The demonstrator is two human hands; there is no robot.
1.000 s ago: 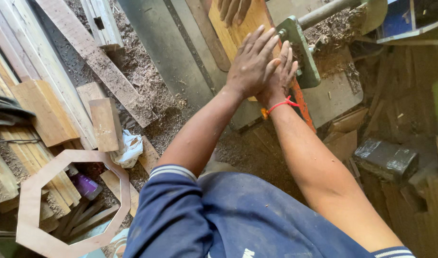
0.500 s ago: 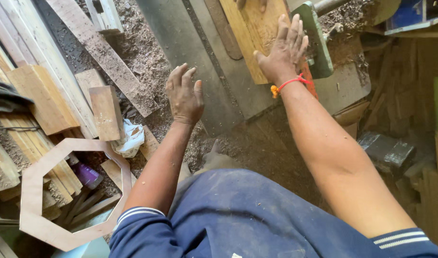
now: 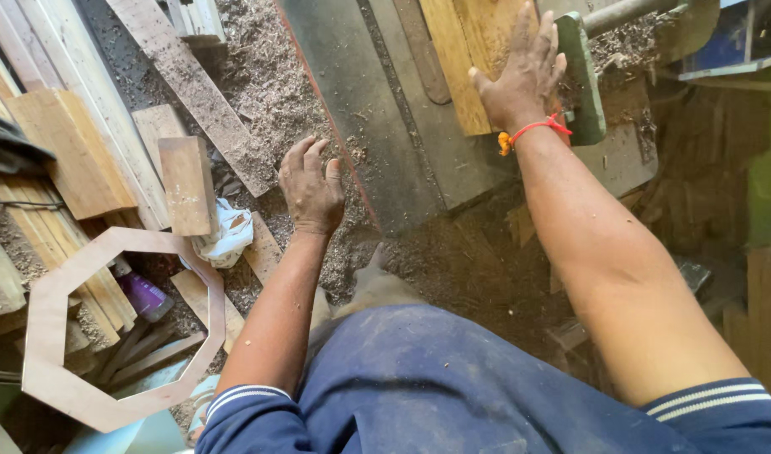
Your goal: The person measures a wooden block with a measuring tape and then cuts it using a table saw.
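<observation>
My right hand [image 3: 520, 76] lies flat, fingers spread, on a yellowish wooden board [image 3: 457, 59] that rests on the grey metal machine table [image 3: 360, 109]. An orange-red band circles that wrist. A green metal guide [image 3: 580, 76] stands just right of the hand. My left hand [image 3: 311, 187] hangs empty in the air with loosely curled fingers, off the table's left edge, above sawdust and wood scraps. It holds nothing.
Planks and short offcuts [image 3: 188, 181] lie in sawdust at left. A thin wooden octagon frame [image 3: 49, 311] leans on the pile at lower left, by a purple container [image 3: 142, 294] and crumpled white plastic [image 3: 226, 235]. Dark scrap wood fills the right side.
My left hand came off the board and swung down to the left, away from the table. My right hand stayed pressed on the board.
</observation>
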